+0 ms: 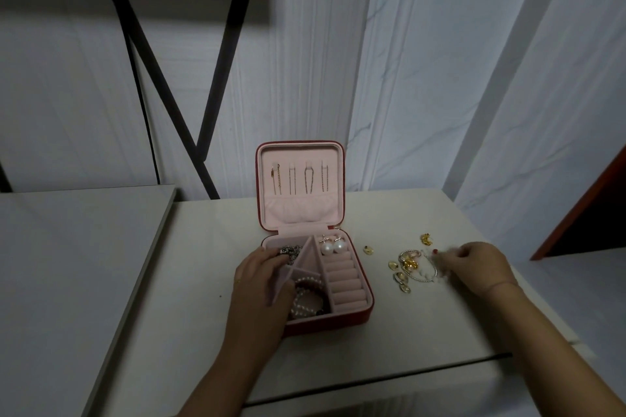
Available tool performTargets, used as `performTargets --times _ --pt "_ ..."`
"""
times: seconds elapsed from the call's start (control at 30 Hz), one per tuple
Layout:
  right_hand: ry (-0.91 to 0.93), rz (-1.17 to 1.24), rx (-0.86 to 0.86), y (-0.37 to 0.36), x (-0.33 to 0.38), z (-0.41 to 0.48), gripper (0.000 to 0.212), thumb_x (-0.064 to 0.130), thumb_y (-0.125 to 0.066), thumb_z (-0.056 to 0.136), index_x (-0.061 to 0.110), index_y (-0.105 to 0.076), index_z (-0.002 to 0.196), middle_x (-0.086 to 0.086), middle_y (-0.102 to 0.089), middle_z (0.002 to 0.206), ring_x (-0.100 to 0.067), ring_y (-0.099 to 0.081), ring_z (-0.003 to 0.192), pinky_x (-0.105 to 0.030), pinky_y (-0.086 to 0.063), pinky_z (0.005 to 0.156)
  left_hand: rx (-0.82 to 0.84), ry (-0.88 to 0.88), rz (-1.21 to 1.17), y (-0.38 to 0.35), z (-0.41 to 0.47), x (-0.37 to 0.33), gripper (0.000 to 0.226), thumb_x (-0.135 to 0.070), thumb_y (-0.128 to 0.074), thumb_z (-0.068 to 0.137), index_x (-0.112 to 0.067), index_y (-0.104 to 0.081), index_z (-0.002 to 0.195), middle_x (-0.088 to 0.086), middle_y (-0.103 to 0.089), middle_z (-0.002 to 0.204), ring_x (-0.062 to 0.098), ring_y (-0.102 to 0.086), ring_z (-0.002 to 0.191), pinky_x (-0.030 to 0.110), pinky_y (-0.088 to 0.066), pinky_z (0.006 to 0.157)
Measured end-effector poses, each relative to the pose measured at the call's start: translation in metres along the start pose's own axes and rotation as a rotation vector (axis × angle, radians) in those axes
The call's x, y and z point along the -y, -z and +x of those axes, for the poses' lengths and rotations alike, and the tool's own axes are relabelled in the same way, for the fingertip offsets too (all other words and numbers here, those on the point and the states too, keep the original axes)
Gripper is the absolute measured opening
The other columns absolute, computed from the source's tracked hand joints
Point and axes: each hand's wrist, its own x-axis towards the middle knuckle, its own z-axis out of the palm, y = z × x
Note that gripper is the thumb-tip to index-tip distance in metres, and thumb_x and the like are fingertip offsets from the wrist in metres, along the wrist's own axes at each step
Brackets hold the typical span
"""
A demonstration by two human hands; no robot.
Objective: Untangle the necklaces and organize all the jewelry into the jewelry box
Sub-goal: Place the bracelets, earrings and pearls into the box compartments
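Nearest, the left hand (261,276) curls into the open red square jewelry box (367,301), pinching its pink felt divider (306,256). The right hand (474,262) hovers knuckles-up over the gold and silver jewelry pile (411,264) on the pale desk (372,349). Its fingertips are blurred, so its grip is unreadable. Best to lift one piece, not the cluster. Thin chain necklaces (298,179) hang in the lid beyond.

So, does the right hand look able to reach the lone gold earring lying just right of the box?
Probably yes. The right hand is at the jewelry pile, the earring lies in the open just beyond it, and nothing tall stands between.
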Motion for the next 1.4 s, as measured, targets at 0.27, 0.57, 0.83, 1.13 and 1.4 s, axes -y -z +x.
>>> performTargets --times 0.27,0.57,0.83,1.13,1.4 --pt "-0.047 0.869 0.251 0.015 0.013 -0.01 0.018 0.018 -0.059 0.09 0.009 -0.058 0.074 -0.007 -0.055 0.06 -0.009 -0.041 0.044 -0.019 -0.03 0.041 0.003 0.001 0.007 -0.001 0.0 0.002 0.049 -0.045 -0.047 0.082 -0.015 -0.064 0.116 -0.003 -0.054 0.128 0.005 -0.036 0.122 0.023 -0.025 0.104" --pt "0.114 0.939 0.587 0.007 0.067 -0.053 0.017 0.015 -0.068 0.07 0.004 -0.071 0.082 -0.011 -0.066 0.068 -0.008 -0.046 0.044 -0.015 -0.033 0.04 0.021 0.012 0.006 -0.001 0.0 0.004 0.047 -0.046 -0.048 0.084 -0.017 -0.063 0.118 -0.005 -0.052 0.129 0.006 -0.037 0.124 0.017 -0.023 0.103" --pt "0.312 0.779 0.814 -0.03 0.116 -0.089 0.022 -0.001 -0.059 0.087 0.014 -0.075 0.084 -0.013 -0.073 0.082 -0.015 -0.057 0.063 -0.022 -0.044 0.057 0.019 -0.022 -0.032 0.0 0.0 0.002 0.055 -0.059 -0.031 0.088 -0.022 -0.065 0.11 -0.011 -0.054 0.121 0.001 -0.039 0.118 0.005 -0.024 0.1" --pt "0.563 0.139 0.314 -0.06 0.116 -0.093 0.005 0.02 -0.071 0.083 0.023 -0.072 0.087 0.012 -0.065 0.075 0.006 -0.054 0.061 -0.001 -0.039 0.058 0.018 -0.012 -0.016 -0.001 0.001 0.005 0.055 -0.056 -0.042 0.083 -0.017 -0.065 0.115 -0.003 -0.057 0.125 0.007 -0.042 0.121 0.019 -0.029 0.104" --pt "0.759 -0.011 0.239 -0.074 0.113 -0.098 0.015 0.024 -0.065 0.088 0.021 -0.072 0.101 0.005 -0.057 0.096 -0.004 -0.047 0.079 -0.008 -0.035 0.069 0.017 -0.018 0.008 0.002 0.0 0.001 0.047 -0.038 -0.061 0.077 -0.013 -0.065 0.116 0.003 -0.058 0.126 0.014 -0.044 0.121 0.02 -0.028 0.103"
